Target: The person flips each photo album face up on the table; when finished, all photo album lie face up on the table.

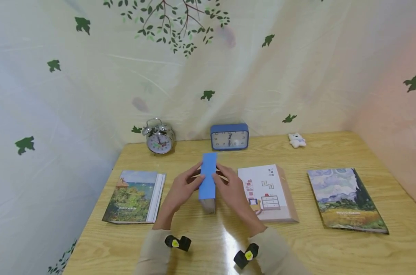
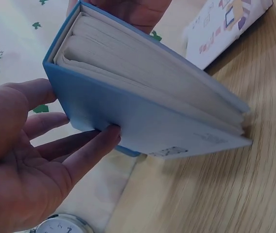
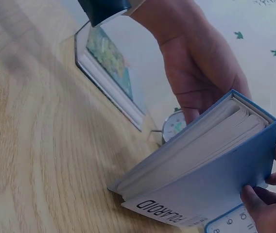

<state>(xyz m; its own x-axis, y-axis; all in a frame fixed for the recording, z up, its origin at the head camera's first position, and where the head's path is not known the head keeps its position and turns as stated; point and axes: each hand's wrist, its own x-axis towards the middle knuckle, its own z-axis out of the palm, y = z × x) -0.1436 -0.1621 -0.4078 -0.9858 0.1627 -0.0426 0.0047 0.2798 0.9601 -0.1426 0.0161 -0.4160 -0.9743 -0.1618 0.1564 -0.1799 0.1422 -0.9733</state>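
**Blue album, spine uppermost, held between two hands**

Blue album [image 1: 208, 166]: located at the middle of the wooden table [image 1: 108, 248], fore-edge downward; actual contact with the wood cannot be fully made out. Only the spine and a sliver of pages are shown from above; the covers are revealed by the wrist views, where "POLAROID" can be read on one side and smaller print is blurred.

Left hand [image 1: 182, 188]: clamped on the album near the spine, thumb and fingers on it; fingertips partly hidden from above. Right hand [image 1: 231, 187]: clamped likewise on the opposite side; cropped in both wrist views. Both sleeves [image 1: 277, 252] are cut off by the lower edge.

White album [image 1: 271, 191]: laid flat to the right, its near left corner covered by the right forearm; small lettering illegible. Seaside photo album [image 1: 134, 196]: laid at left. Cypress photo album [image 1: 347, 200]: laid at far right, its finer print illegible.

Along the back: silver alarm clock [image 1: 160, 142], cropped in the left wrist view; blue clock [image 1: 229, 137], partly hidden in the right wrist view; white plush toy [image 1: 297, 140], features too small to be told.
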